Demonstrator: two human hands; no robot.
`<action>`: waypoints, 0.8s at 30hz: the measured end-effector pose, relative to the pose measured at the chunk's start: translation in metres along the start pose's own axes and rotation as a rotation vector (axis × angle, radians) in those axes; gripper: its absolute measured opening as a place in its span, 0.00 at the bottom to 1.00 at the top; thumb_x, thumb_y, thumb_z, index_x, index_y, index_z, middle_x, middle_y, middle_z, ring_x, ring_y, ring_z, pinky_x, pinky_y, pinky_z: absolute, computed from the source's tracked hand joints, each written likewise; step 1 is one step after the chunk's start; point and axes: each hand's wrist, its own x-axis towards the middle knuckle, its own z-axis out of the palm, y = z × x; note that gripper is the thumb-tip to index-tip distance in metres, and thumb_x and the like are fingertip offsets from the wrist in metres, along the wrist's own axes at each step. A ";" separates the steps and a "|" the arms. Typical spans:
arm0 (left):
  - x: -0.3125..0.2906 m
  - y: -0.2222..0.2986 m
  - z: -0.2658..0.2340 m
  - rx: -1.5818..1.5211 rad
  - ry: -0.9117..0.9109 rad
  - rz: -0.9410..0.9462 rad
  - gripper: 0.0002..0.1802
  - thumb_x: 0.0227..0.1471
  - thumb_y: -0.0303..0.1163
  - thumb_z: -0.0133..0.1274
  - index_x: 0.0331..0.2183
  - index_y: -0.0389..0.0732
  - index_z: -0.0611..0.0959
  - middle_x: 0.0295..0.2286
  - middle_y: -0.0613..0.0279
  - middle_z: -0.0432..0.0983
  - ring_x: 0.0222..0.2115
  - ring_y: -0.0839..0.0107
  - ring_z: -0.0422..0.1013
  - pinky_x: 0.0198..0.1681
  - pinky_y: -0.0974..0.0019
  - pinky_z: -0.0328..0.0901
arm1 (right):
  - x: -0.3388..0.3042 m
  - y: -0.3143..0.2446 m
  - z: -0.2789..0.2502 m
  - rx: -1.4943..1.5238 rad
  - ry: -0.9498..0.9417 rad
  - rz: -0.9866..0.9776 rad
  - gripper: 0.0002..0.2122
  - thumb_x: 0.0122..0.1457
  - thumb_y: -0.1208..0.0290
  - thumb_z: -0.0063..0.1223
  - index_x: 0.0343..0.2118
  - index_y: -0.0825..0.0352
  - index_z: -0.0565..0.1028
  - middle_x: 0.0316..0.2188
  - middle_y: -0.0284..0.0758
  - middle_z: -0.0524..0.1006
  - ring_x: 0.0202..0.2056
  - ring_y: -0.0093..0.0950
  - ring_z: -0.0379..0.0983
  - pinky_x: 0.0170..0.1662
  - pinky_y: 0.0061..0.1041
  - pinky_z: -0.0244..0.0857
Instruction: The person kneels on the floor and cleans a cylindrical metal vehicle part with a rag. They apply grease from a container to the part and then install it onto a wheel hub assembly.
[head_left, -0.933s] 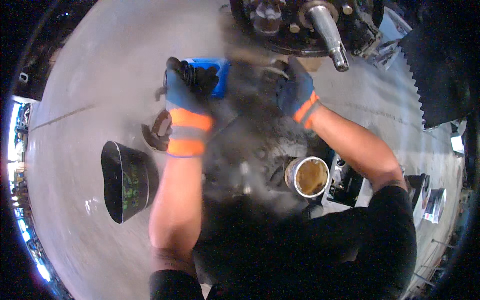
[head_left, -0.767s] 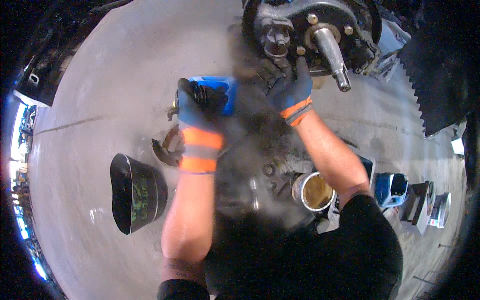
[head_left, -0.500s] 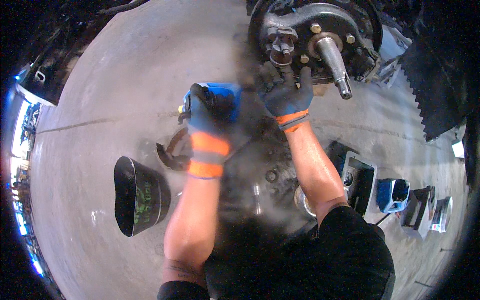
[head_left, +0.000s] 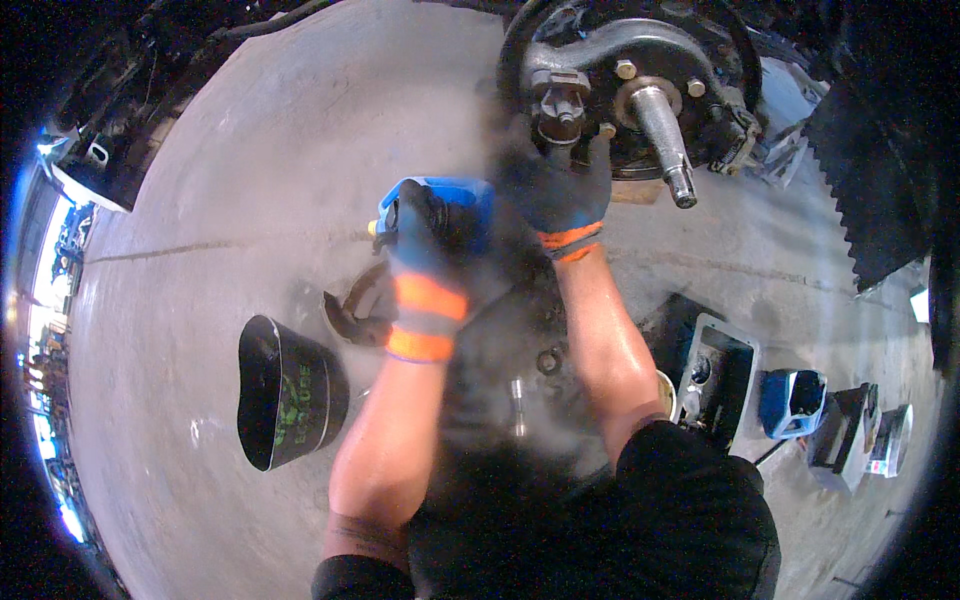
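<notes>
My right hand (head_left: 563, 190), in a dark glove with an orange cuff, reaches up to the lower edge of a black round wheel-end brake assembly (head_left: 640, 42). Its visible fingers are stretched and apart, beside a black cylindrical fitting (head_left: 560, 115) and a bolt head (head_left: 607, 131); part of the hand is blurred into shadow. A bare steel spindle (head_left: 660, 130) sticks out of the assembly. My left hand (head_left: 428, 235), gloved alike, overlaps a blue plastic container (head_left: 465, 190) with a yellow cap. Motion smears its fingers, so whether they grip anything is unclear.
Below the left hand lies a curved rusty brake shoe (head_left: 350, 318). A black bucket (head_left: 315, 400) stands at left. Near my body are a steel pin (head_left: 517, 405) and a dark ring (head_left: 548, 361). Rightward are a black tray (head_left: 748, 375), a cut-open blue jug (head_left: 775, 410) and boxes (head_left: 843, 430).
The whole view has shifted slightly. My right hand has moved a little left along the assembly's lower edge. The left hand stays over the blue container, blurred in both frames.
</notes>
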 end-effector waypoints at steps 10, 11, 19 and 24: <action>-0.002 -0.001 -0.012 0.130 -0.155 0.050 0.17 0.58 0.54 0.50 0.32 0.52 0.77 0.32 0.63 0.78 0.35 0.59 0.74 0.37 0.54 0.69 | 0.018 0.044 -0.013 -0.324 0.146 -0.275 0.36 0.55 0.31 0.41 0.54 0.60 0.70 0.50 0.40 0.72 0.48 0.38 0.68 0.51 0.40 0.63; 0.001 0.000 -0.019 0.094 -0.185 0.050 0.17 0.58 0.54 0.50 0.32 0.52 0.78 0.33 0.62 0.78 0.36 0.59 0.74 0.38 0.54 0.69 | 0.019 0.060 -0.003 -0.378 0.319 -0.441 0.37 0.56 0.30 0.39 0.53 0.60 0.71 0.50 0.40 0.74 0.47 0.39 0.70 0.50 0.41 0.65; -0.017 -0.001 0.014 0.026 -0.127 -0.016 0.17 0.60 0.53 0.48 0.33 0.50 0.78 0.34 0.61 0.79 0.34 0.61 0.74 0.39 0.55 0.70 | 0.020 -0.047 -0.083 -1.509 0.254 -0.209 0.27 0.61 0.40 0.41 0.46 0.60 0.76 0.36 0.37 0.79 0.38 0.35 0.76 0.44 0.35 0.69; -0.018 -0.007 0.013 0.098 0.098 -0.057 0.18 0.60 0.54 0.48 0.35 0.50 0.79 0.34 0.62 0.79 0.34 0.62 0.74 0.37 0.58 0.69 | 0.021 -0.066 -0.073 -1.999 0.099 -0.184 0.20 0.58 0.47 0.50 0.43 0.60 0.77 0.28 0.32 0.77 0.33 0.32 0.74 0.41 0.32 0.70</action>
